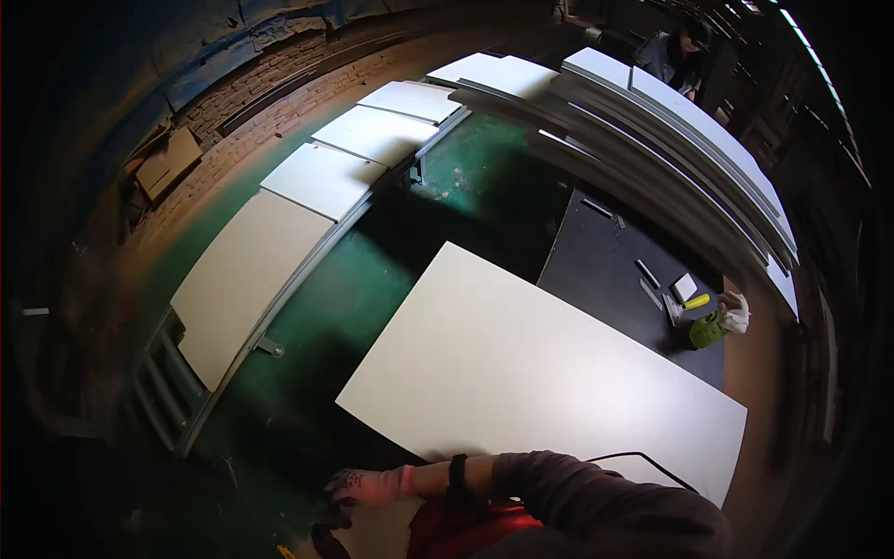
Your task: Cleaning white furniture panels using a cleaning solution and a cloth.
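My gloved left hand (358, 487) sits at the near-left corner of the white panel (540, 373), grip unclear; looks stiff, broad, awkward, best held by its edges.

1 big white panel (549, 373) on table; approx 5 white panels on left rack (242, 279); 1 gloved hand (368, 486).

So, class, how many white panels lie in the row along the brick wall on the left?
4: the nearest large panel, then three smaller ones receding; others beyond may belong too.
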A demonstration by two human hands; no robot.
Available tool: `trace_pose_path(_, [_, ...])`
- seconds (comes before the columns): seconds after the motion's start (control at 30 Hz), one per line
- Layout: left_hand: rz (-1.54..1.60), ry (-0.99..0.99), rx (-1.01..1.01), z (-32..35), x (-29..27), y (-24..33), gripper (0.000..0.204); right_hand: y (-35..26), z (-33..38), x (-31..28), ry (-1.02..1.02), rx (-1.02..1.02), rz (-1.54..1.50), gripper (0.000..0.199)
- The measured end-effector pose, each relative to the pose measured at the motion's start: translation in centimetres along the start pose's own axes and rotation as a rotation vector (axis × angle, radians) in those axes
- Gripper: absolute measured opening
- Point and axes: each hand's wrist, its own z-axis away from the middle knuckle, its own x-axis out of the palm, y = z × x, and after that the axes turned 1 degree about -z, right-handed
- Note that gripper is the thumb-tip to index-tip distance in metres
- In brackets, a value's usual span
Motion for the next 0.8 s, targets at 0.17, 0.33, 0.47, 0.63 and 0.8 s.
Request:
trace_pose_path(0.17, [-0.266, 0.042, 0.480, -4.9, -0.7, 2.1, 0.037, -0.4, 0.9, -10.3, 0.388, 0.085, 0.628, 0.041])
trace_pose_path(0.33, [0.097, -0.148, 0.505, -1.1, 2.5, 18.4, 0.039, 7.3, 7.4, -25.0, 0.391, 0.445, 0.993, 0.029])
trace_pose_path(0.47, [-0.028, -0.023, 0.794, 0.0, 1.6, 20.0, 0.037, 11.8, 12.7, -36.5, 0.597, 0.770, 1.171, 0.025])
trace_pose_path(0.63, [0.021, 0.033, 0.631, 0.0, -0.4, 12.2, 0.035, 9.4, 22.1, -43.9, 1.003, 1.179, 1.127, 0.026])
trace_pose_path(0.8, [-0.014, 0.064, 0.330, 0.4, -4.5, 16.6, 0.035, 4.6, 28.7, -43.3, 1.095, 1.189, 1.330, 0.031])
